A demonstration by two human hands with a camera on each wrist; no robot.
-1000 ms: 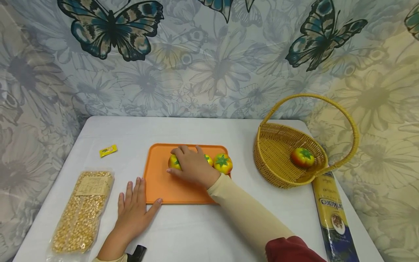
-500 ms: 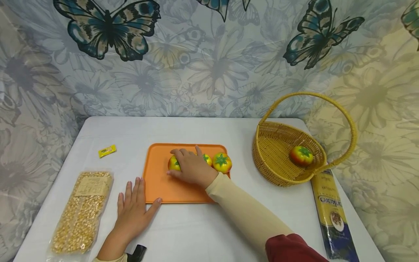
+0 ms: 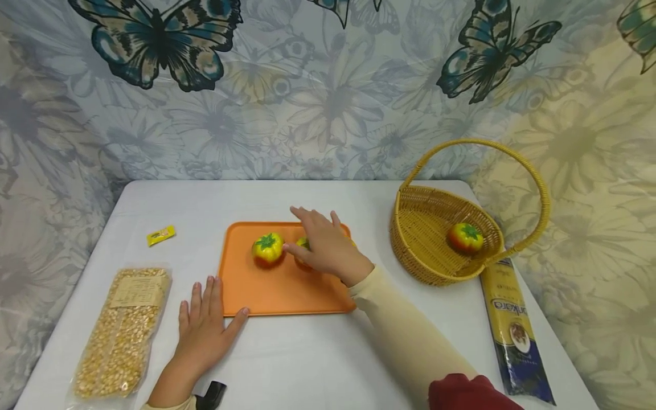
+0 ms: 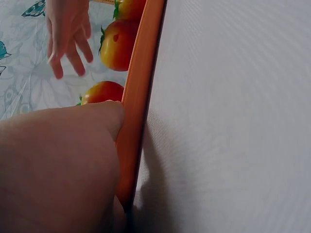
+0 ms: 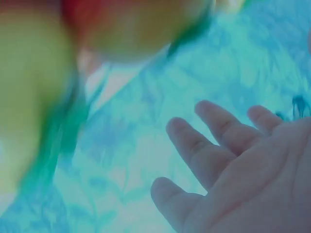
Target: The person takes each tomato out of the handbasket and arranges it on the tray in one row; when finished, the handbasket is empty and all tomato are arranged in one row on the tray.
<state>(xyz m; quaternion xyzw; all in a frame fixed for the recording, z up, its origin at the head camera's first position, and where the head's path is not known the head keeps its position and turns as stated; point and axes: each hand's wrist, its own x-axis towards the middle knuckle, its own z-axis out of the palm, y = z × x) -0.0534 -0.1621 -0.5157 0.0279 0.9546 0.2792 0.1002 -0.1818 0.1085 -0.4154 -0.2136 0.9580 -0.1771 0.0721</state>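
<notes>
An orange tray [image 3: 287, 299] lies on the white table with red-and-yellow tomatoes on it. One tomato [image 3: 267, 249] sits in full view; a second tomato [image 3: 302, 244] is partly behind my right hand [image 3: 330, 247], and only a sliver of another shows. That hand hovers above the tomatoes with fingers spread, holding nothing; the left wrist view shows its fingers [image 4: 73, 53] hanging apart from three tomatoes [image 4: 119, 46]. My left hand [image 3: 205, 330] lies flat with straight fingers at the tray's near left corner, its thumb touching the edge.
A wicker basket [image 3: 420, 267] with a tall handle stands at the right, one tomato [image 3: 465, 238] inside. Beside it lies a yellow-and-blue packet [image 3: 515, 330]. On the left are a bag of corn kernels [image 3: 120, 336] and a small yellow wrapped candy [image 3: 161, 235].
My right hand has lifted off the tomatoes and shifted to the right, uncovering the left tomato. The left hand keeps its place at the tray corner. The head view has shifted slightly.
</notes>
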